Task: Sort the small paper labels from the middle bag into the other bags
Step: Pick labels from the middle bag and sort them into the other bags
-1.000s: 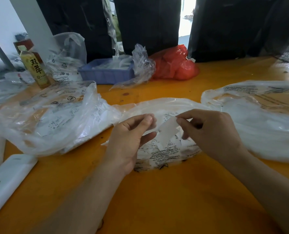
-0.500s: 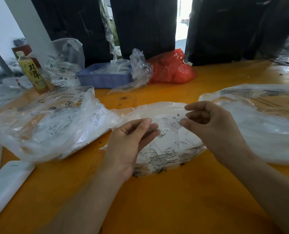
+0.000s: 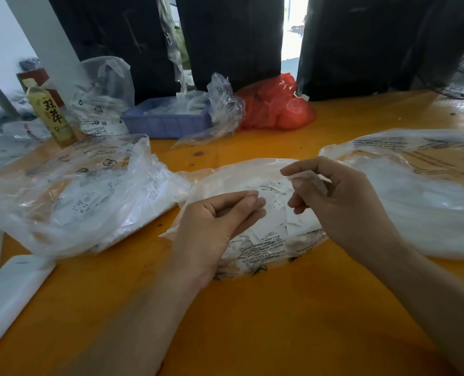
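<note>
- Vs 0.5 s ago: right hand (image 3: pixel 342 202) has lifted slightly toward the far edge of the middle clear plastic bag (image 3: pixel 255 213); the small white paper label (image 3: pixel 305 177) it pinches now sits higher between thumb and index.
- Vs 1.0 s ago: the label was then stretched between both hands; now only the right hand has it.
- Left hand (image 3: pixel 214 226) has barely moved: it rests on the near-left part of the middle bag, fingers loosely curled, thumb near the fingertips. It looks empty, though the view is too soft to rule out a scrap between the fingers.
- Right hand: grasping the label in a thumb–index pinch, other fingers curled under.
- Held label is above the middle bag's far-right part, just right of the left hand's fingertips and apart from them.
- Pile of loose white labels (image 3: pixel 269 226) lies inside the middle bag, between and below both hands.
- Left clear plastic bag (image 3: pixel 76 191) with printed slips lies left of the left hand, touching the middle bag.
- Right clear plastic bag (image 3: pixel 421 191) lies right of the right hand, behind the forearm.
- All three bags sit on the orange wooden table (image 3: pixel 279 321).
- Far side: blue plastic tray (image 3: pixel 165 123), red plastic bag (image 3: pixel 274 109), yellow-labelled drink bottle (image 3: pixel 50 112).
- Near left edge: flat white plastic object (image 3: pixel 11 294).
</note>
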A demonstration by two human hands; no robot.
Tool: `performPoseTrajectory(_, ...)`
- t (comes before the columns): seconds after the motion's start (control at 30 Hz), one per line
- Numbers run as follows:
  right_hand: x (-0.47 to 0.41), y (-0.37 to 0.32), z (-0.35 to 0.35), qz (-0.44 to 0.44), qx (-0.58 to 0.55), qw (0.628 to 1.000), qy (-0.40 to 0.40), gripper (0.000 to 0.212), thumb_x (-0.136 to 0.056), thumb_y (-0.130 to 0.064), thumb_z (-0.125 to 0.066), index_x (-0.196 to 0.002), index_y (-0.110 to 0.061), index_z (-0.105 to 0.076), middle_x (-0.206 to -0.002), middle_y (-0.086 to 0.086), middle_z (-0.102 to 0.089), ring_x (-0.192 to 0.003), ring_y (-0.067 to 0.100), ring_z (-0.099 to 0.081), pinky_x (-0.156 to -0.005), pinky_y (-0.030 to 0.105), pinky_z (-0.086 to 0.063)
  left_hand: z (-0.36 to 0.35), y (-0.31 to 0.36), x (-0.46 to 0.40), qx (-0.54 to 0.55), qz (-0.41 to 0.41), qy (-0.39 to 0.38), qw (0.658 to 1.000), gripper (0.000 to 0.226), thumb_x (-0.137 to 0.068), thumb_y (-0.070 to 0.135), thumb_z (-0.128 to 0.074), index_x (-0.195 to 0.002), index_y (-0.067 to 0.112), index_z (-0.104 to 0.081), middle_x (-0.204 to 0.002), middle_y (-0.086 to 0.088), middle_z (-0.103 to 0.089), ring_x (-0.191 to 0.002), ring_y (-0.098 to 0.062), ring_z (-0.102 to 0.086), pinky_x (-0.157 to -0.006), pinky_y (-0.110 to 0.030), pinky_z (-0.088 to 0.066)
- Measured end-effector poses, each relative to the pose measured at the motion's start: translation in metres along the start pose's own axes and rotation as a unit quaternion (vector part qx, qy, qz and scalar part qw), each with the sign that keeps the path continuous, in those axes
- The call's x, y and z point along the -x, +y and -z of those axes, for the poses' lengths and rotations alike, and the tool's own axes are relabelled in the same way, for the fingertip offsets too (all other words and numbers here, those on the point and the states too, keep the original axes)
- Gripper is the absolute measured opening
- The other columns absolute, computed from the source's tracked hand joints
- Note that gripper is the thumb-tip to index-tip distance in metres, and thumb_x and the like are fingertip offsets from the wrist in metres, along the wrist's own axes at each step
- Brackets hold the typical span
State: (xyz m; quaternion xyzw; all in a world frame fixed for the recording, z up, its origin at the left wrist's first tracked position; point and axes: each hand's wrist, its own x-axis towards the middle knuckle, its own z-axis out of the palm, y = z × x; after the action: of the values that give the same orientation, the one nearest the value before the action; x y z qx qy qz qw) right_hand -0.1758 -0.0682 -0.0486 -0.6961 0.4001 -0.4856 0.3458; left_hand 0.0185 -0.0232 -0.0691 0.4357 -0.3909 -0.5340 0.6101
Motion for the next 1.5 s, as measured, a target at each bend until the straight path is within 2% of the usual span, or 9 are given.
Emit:
performPoseTrajectory(0.17,-0.0004,-0.0042,0.0008,0.016,-0.019,1.0,0.009,0.026,-0.09,-0.016,-0.076,-0.112,-0.026,-0.066,-0.084,-0.009,-0.076,-0.075,0.01,-0.074,-0.067,0.017,-0.057,-0.0007,-0.001,0.001,-0.028,-0.017,-0.008,0.999,0.025,-0.077,0.024,-0.082,-0.1,0.017,-0.086,-0.105,-0.014,-0.082,-0.103,-0.026,-0.079,-0.089,-0.025,-0.062)
performPoseTrajectory(0.3,0.0018,-0.006,-0.0018,0.031,-0.003,0.999,0.009,0.012,-0.095,-0.014,-0.07,-0.1,-0.024,-0.069,-0.078,-0.012,-0.075,-0.072,0.003,-0.072,-0.063,0.011,-0.052,0.0005,-0.0019,0.0013,-0.038,-0.021,-0.01,0.999,0.023,-0.079,0.021,-0.081,-0.102,0.016,-0.086,-0.106,-0.013,-0.082,-0.104,-0.026,-0.079,-0.089,-0.025,-0.062)
performPoseTrajectory(0.43,0.0036,-0.0071,-0.0035,0.048,0.024,0.998,0.011,0.014,-0.096,-0.016,-0.069,-0.1,-0.03,-0.069,-0.078,-0.013,-0.075,-0.076,0.005,-0.073,-0.067,0.02,-0.057,0.0015,-0.0035,0.0017,-0.068,-0.028,-0.02,0.997,0.026,-0.081,0.024,-0.082,-0.105,0.016,-0.084,-0.107,-0.01,-0.082,-0.106,-0.023,-0.079,-0.092,-0.025,-0.061)
performPoseTrajectory(0.57,0.0047,-0.0055,-0.0052,0.059,0.034,0.998,0.006,0.018,-0.096,-0.013,-0.068,-0.103,-0.03,-0.068,-0.081,-0.014,-0.076,-0.077,0.006,-0.073,-0.07,0.021,-0.058,0.002,-0.0045,0.0027,-0.14,-0.043,-0.026,0.989,0.028,-0.08,0.036,-0.083,-0.106,0.026,-0.084,-0.109,-0.001,-0.082,-0.109,-0.017,-0.077,-0.102,-0.034,-0.059)
performPoseTrajectory(0.77,0.0049,-0.0007,-0.0058,0.065,0.051,0.997,-0.005,0.017,-0.096,-0.012,-0.068,-0.103,-0.028,-0.067,-0.08,-0.014,-0.075,-0.076,0.003,-0.073,-0.069,0.015,-0.055,0.0007,-0.0037,0.0049,-0.175,-0.048,-0.019,0.983,0.03,-0.08,0.04,-0.082,-0.107,0.027,-0.084,-0.107,0.003,-0.083,-0.109,-0.013,-0.077,-0.104,-0.039,-0.056)
performPoseTrajectory(0.9,0.0049,0.0011,-0.0063,0.066,0.064,0.996,-0.009,0.017,-0.096,-0.012,-0.068,-0.102,-0.028,-0.068,-0.078,-0.013,-0.074,-0.077,0.002,-0.073,-0.069,0.016,-0.056,0.0013,-0.0047,0.0043,-0.178,-0.046,-0.018,0.983,0.033,-0.084,0.037,-0.081,-0.112,0.019,-0.084,-0.102,0.001,-0.083,-0.105,-0.012,-0.078,-0.1,-0.03,-0.06)
performPoseTrajectory(1.1,0.0055,-0.0005,-0.007,0.069,0.122,0.99,-0.012,0.018,-0.095,-0.01,-0.07,-0.1,-0.028,-0.069,-0.076,-0.014,-0.073,-0.077,-0.004,-0.071,-0.067,0.017,-0.056,0.0032,-0.0059,0.0026,-0.144,-0.043,-0.02,0.988,0.031,-0.08,0.04,-0.08,-0.107,0.025,-0.085,-0.1,-0.003,-0.083,-0.1,-0.017,-0.08,-0.094,-0.023,-0.06)
performPoseTrajectory(1.37,0.003,-0.0006,-0.0045,0.061,0.174,0.982,-0.037,0.017,-0.097,-0.015,-0.067,-0.101,-0.03,-0.073,-0.082,-0.014,-0.072,-0.074,0.004,-0.07,-0.069,0.022,-0.055,0.0026,-0.0039,0.0026,-0.159,-0.046,-0.003,0.986,0.026,-0.083,0.038,-0.078,-0.105,0.027,-0.083,-0.092,-0.004,-0.083,-0.086,-0.021,-0.081,-0.074,-0.025,-0.064)
performPoseTrajectory(1.5,0.0033,-0.0001,-0.0049,0.055,0.184,0.977,-0.087,0.02,-0.099,-0.02,-0.064,-0.11,-0.033,-0.075,-0.081,-0.023,-0.068,-0.081,0.0,-0.067,-0.07,0.015,-0.052,0.0027,-0.0042,0.004,-0.188,-0.058,-0.007,0.98,0.016,-0.091,0.026,-0.078,-0.106,0.028,-0.082,-0.09,0.001,-0.083,-0.086,-0.015,-0.081,-0.068,-0.022,-0.063)
